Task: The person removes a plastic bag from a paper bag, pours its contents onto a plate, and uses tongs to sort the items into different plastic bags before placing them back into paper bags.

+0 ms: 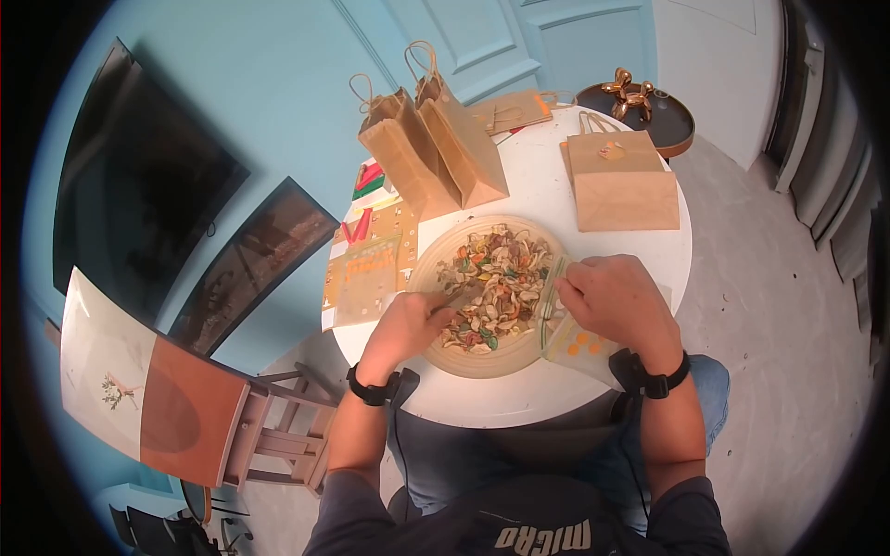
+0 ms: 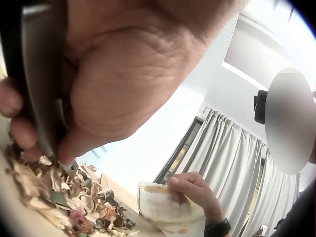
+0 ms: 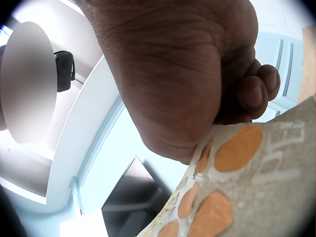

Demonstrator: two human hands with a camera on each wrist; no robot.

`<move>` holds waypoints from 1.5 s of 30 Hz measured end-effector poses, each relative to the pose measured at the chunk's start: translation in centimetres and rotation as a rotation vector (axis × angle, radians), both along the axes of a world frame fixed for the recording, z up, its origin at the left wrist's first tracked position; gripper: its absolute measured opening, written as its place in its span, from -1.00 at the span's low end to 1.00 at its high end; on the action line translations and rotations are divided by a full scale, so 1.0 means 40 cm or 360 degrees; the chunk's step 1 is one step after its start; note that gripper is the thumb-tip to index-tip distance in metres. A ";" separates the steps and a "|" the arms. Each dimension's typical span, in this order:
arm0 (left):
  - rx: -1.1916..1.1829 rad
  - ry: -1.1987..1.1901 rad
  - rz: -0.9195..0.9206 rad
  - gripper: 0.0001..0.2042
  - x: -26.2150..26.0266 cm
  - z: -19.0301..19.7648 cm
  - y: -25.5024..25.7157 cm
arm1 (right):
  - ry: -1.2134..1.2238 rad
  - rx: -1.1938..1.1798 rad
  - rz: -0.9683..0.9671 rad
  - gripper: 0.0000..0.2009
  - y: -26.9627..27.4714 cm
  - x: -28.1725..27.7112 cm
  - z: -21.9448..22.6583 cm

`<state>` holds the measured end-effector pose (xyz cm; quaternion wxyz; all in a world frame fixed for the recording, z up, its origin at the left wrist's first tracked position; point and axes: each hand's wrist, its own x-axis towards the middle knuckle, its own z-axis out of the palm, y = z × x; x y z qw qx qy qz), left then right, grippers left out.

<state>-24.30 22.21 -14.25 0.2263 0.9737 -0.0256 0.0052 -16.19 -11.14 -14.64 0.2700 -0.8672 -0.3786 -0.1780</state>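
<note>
Dried potpourri [image 1: 501,278], a mix of pale, orange and green petals, is heaped on a round beige tray [image 1: 491,367]. My left hand [image 1: 400,326] is low over its left side, gripping a shiny grey metal utensil [image 2: 43,74]; I cannot tell its exact kind. The utensil's lower end reaches into the petals in the left wrist view. At the tray's right edge my right hand [image 1: 616,301] pinches the top of a clear zip bag [image 1: 582,347] with orange spots. The bag leans with its green-lined mouth beside the potpourri.
Two tall kraft paper bags [image 1: 431,153] stand behind the tray. Another kraft bag [image 1: 623,181] lies at the back right of the white round table [image 1: 538,403]. To the left are a flat zip bag [image 1: 366,278] and patterned paper [image 1: 408,227]. A side table [image 1: 681,130] holds a balloon-dog figure [image 1: 630,94].
</note>
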 end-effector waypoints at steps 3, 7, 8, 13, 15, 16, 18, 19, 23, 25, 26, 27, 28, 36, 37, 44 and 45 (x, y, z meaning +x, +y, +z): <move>0.0051 0.0110 0.0086 -0.76 -0.005 0.027 -0.010 | 0.0012 0.0023 0.0005 -0.62 0.001 0.000 0.000; 0.0051 0.0148 0.0138 -0.76 -0.014 0.068 -0.016 | -0.0004 0.0052 0.0021 -0.61 0.003 0.001 -0.005; 0.0053 0.0118 0.0121 -0.76 -0.018 0.078 -0.015 | -0.0006 0.0057 0.0024 -0.61 0.004 0.002 -0.007; -0.0014 0.0048 0.0052 -0.76 -0.032 0.136 -0.072 | -0.0003 0.0061 0.0027 -0.61 0.005 0.007 -0.014; -0.0077 0.0055 -0.0011 -0.76 -0.035 0.152 -0.108 | -0.0005 0.0072 0.0028 -0.60 0.006 0.008 -0.013; -0.0109 -0.0002 -0.0098 -0.78 -0.034 0.148 -0.124 | -0.0006 0.0081 0.0023 -0.61 0.005 0.009 -0.013; -0.0171 -0.0116 -0.0268 -0.80 -0.036 0.135 -0.153 | -0.0007 0.0103 0.0017 -0.61 0.004 0.011 -0.011; -0.0118 -0.0058 -0.0300 -0.79 -0.035 0.126 -0.162 | 0.0004 0.0112 -0.0010 -0.61 0.004 0.010 -0.007; -0.0013 -0.0055 -0.0384 -0.69 -0.049 0.125 -0.187 | 0.0016 0.0120 -0.0077 -0.62 -0.009 0.010 0.004; -0.0014 0.0052 -0.0314 -0.63 -0.054 0.132 -0.175 | 0.0011 0.0103 -0.0092 -0.63 -0.014 0.010 0.005; 0.0044 0.0018 -0.0265 -0.62 -0.056 0.131 -0.167 | 0.0012 0.0090 -0.0100 -0.62 -0.017 0.010 0.006; 0.0100 -0.0016 -0.0214 -0.62 -0.057 0.123 -0.157 | 0.0012 0.0076 -0.0106 -0.62 -0.020 0.008 0.008; 0.0156 -0.0050 -0.0164 -0.61 -0.056 0.113 -0.149 | 0.0016 0.0078 -0.0110 -0.62 -0.023 0.006 0.012; 0.0347 -0.0174 -0.0213 -0.67 -0.048 0.011 -0.159 | -0.0002 0.0096 -0.0114 -0.62 -0.037 -0.009 0.029; 0.0387 -0.0190 -0.0167 -0.67 -0.047 0.011 -0.156 | -0.0007 0.0091 -0.0112 -0.62 -0.036 -0.008 0.027; 0.0627 -0.0057 0.0168 -0.68 -0.050 0.007 -0.098 | -0.0019 0.0054 -0.0103 -0.62 -0.029 -0.001 0.016; 0.0580 -0.0051 0.0125 -0.69 -0.048 0.002 -0.089 | -0.0017 0.0046 -0.0107 -0.62 -0.028 -0.002 0.017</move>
